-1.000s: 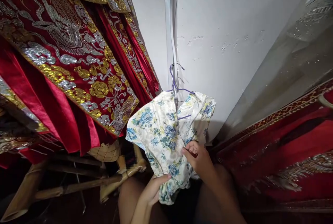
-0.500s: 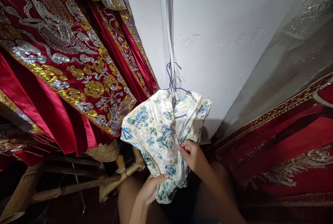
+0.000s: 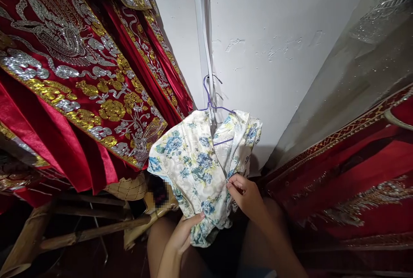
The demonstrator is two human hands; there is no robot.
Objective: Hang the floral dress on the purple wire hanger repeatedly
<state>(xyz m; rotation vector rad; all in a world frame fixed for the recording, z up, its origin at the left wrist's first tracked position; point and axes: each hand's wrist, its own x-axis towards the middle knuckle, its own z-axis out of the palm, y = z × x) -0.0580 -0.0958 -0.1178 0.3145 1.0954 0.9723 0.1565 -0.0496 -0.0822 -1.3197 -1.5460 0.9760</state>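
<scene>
A white garment with blue and yellow flowers (image 3: 201, 157) hangs on a purple wire hanger (image 3: 209, 97), its neckline open at the top. My left hand (image 3: 184, 233) grips the lower left part of the garment, thumb on the front and the other fingers behind the cloth. At the front edge, below the neckline, my right hand (image 3: 241, 187) pinches the garment between thumb and forefinger. Whether a small fastener sits in that pinch is too small to tell.
Red cloth with gold and silver sequins (image 3: 112, 110) hangs at the left. Below it are bamboo poles (image 3: 93, 233). A white strap (image 3: 206, 37) runs down the white wall (image 3: 258, 24) to the hanger. More red embroidered cloth (image 3: 371, 174) is at the right.
My right hand has shifted slightly right with the pinched edge, and the neckline looks a little wider. My left hand has moved slightly left and up, still on the cloth.
</scene>
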